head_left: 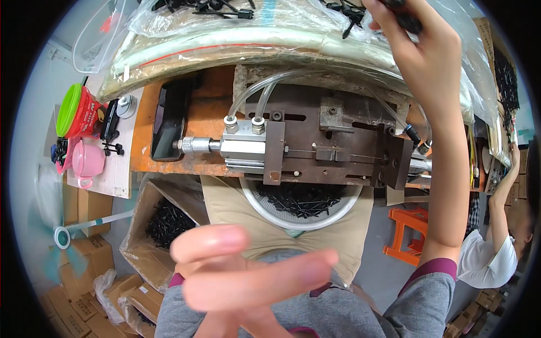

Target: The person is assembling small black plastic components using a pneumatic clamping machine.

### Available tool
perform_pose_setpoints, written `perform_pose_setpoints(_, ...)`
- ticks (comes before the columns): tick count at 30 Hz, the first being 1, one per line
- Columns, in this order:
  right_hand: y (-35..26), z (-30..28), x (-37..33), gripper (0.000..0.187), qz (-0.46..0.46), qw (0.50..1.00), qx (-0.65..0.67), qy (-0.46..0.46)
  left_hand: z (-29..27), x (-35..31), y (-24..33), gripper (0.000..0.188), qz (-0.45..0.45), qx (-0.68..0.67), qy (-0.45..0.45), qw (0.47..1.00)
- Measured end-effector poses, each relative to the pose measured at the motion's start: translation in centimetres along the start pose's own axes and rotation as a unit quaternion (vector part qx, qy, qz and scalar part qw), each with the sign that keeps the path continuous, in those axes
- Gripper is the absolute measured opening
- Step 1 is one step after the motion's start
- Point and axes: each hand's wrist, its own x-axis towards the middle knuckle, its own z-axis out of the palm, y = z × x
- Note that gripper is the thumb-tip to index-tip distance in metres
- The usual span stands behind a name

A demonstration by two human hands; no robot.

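Observation:
My right hand (414,42) reaches up and far to the heap of small black plastic parts (349,11) lying on clear plastic sheeting, and its fingers are closed on some of those black parts. My left hand (248,270) hovers close to the camera, blurred, fingers spread, holding nothing. Between the hands sits a brown metal fixture (338,121) with a silver pneumatic cylinder (242,147) and clear air hoses (253,93). Below it a round bowl (265,211) on my lap holds several black parts.
A black phone (169,121) lies on the orange bench left of the fixture. Further left stand a red cup with green lid (79,112) and a pink cup (87,160). Cardboard boxes (163,225) sit below left; an orange stool (408,236) and another person (496,248) are at right.

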Motion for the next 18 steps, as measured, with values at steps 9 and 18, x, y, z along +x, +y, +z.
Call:
perform_pose_setpoints(9, -1.8, -2.7, -7.2, 0.023, -0.08, 0.995, 0.001, -0.056, 0.5, -0.6, 1.2, 0.062, 0.068, 0.095, 0.022, 0.993)
perform_pose_setpoints(18, -3.6, -3.8, -13.3, 0.038, -0.092, 0.991, -0.063, -0.078, 1.5, 1.4, -2.3, 0.036, 0.07, -0.141, -0.043, 0.987)
